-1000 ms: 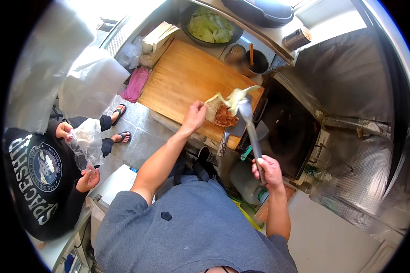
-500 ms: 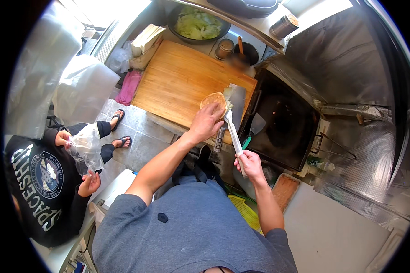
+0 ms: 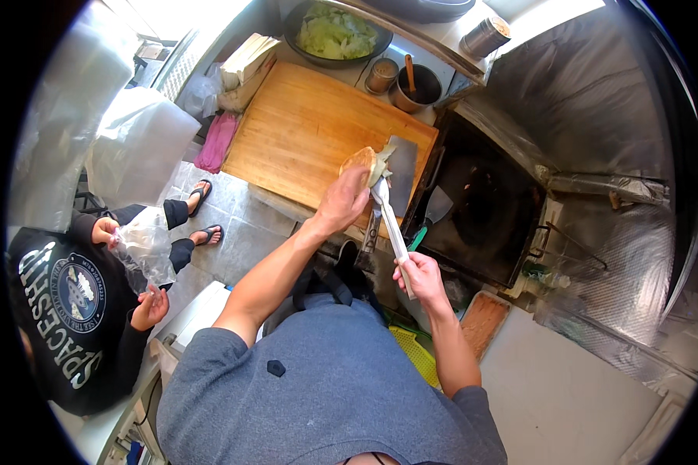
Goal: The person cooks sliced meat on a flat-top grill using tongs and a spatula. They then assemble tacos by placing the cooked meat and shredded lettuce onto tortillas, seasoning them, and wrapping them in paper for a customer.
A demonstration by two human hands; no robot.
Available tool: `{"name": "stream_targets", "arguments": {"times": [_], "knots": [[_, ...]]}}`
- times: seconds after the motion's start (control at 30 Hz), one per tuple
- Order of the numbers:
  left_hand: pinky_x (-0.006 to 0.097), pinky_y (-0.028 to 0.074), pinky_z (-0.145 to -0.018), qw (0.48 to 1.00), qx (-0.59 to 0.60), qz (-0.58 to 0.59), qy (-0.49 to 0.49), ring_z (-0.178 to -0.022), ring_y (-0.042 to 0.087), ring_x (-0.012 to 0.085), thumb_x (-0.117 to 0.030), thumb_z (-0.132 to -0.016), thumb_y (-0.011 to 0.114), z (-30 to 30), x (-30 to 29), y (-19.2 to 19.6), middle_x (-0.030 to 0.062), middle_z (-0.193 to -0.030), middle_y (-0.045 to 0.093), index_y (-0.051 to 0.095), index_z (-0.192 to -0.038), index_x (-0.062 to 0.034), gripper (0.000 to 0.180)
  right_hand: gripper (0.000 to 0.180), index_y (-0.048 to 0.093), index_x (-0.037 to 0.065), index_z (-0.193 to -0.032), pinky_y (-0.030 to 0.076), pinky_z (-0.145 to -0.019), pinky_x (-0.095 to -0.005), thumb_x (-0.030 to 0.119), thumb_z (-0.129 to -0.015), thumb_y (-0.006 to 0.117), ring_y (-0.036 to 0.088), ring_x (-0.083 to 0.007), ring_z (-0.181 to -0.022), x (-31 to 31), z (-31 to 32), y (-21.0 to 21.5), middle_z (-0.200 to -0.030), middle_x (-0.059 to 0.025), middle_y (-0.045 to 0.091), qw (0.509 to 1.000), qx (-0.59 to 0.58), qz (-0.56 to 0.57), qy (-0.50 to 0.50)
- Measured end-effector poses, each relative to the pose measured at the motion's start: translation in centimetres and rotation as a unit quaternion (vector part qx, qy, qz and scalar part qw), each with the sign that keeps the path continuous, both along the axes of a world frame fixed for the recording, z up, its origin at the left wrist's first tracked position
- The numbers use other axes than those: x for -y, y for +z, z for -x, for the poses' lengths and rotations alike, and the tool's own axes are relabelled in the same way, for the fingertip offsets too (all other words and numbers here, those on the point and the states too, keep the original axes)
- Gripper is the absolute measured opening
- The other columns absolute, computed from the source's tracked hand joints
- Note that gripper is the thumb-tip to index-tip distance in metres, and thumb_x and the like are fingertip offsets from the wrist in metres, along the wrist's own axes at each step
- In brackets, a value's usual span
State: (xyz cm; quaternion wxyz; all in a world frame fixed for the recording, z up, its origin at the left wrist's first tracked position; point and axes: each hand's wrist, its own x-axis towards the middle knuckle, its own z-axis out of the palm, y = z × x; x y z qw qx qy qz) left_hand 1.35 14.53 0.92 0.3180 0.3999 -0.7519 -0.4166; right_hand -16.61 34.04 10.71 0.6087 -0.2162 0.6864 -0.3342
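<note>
Item: filled flatbread or bun (image 3: pixel 362 161), round, golden-brown, just above centre of the frame, over the lower right corner of the wooden cutting board (image 3: pixel 310 132)

Held by: left hand (image 3: pixel 343 200), fingers curled up around its near edge from below; how tightly it is closed cannot be told. Pale shreds, perhaps cabbage, show at its right side

Second implement: long metal spatula (image 3: pixel 392 205), handle gripped in the closed right hand (image 3: pixel 417 275) at centre frame, blade lying against the bread's right side, touching it

Handling, judged: light, soft, likely warm and a little greasy; it would fold or spill filling if pinched. Best supported from beneath with a cupped palm, the blade steadying the open side; not to be taken by the rim alone

Nearby:
- black griddle (image 3: pixel 481 205), right of centre, with a smaller scraper (image 3: pixel 438 209) leaning at its left edge
- dark bowl of chopped greens (image 3: pixel 335 32), top centre
- two metal pots (image 3: pixel 399 81) just right of the board's far end
- pink cloth (image 3: pixel 217 141) left of the board
- another person (image 3: pixel 70 302) at lower left, seated low in sandals, handling a clear plastic bag (image 3: pixel 141 246)
</note>
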Motion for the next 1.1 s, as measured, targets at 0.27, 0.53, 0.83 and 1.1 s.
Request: {"name": "stream_targets", "arguments": {"times": [0.27, 0.53, 0.83, 1.1], "knots": [[0.052, 0.045, -0.113, 0.985, 0.141, 0.093, -0.035, -0.139, 0.051, 0.0464, -0.029, -0.094, 0.073, 0.1, -0.5, 0.0, 0.0302, -0.153, 0.048, 0.067, -0.140, -0.0126, 0.048, 0.019, 0.070, 0.001, -0.103, 0.048, -0.051, -0.0244, 0.016, -0.105, 0.058, 0.059, -0.0082, -0.056, -0.7, 2.9, 2.2, -0.076, -0.0038, 0.069, 0.999, 0.008, -0.032, -0.018], [0.052, 0.044, -0.114, 0.986, 0.139, 0.084, -0.035, -0.139, 0.050, 0.0467, -0.027, -0.091, 0.076, 0.7, -0.7, 0.5, 0.0307, -0.154, 0.046, 0.067, -0.140, -0.0135, 0.051, 0.022, 0.069, -0.001, -0.097, 0.049, -0.051, -0.0285, 0.018, -0.101, 0.059, 0.060, -0.0120, -0.055, 10.5, 8.7, -2.1, -0.073, -0.0062, 0.070, 0.998, -0.035, 0.002, 0.042], [0.053, 0.048, -0.109, 0.991, 0.089, 0.097, 0.008, -0.135, 0.052, 0.0481, -0.012, -0.084, 0.075, 0.9, -0.9, -0.8, 0.0304, -0.149, 0.050, 0.062, -0.138, -0.0098, 0.056, 0.019, 0.071, 0.002, -0.096, 0.050, -0.050, -0.0244, 0.014, -0.101, 0.056, 0.061, -0.0088, -0.055, 3.9, 7.8, 3.0, -0.072, -0.0041, 0.069, 0.995, -0.019, -0.043, 0.087], [0.050, 0.049, -0.108, 0.994, 0.084, 0.075, -0.016, -0.130, 0.056, 0.0461, -0.010, -0.086, 0.072, 0.4, -0.2, -0.7, 0.0285, -0.147, 0.053, 0.061, -0.140, -0.0084, 0.055, 0.022, 0.069, 0.000, -0.101, 0.049, -0.052, -0.0242, 0.016, -0.104, 0.055, 0.060, -0.0088, -0.057, 2.8, 3.7, 1.4, -0.075, -0.0040, 0.069, 0.996, 0.033, -0.025, 0.074]]}}
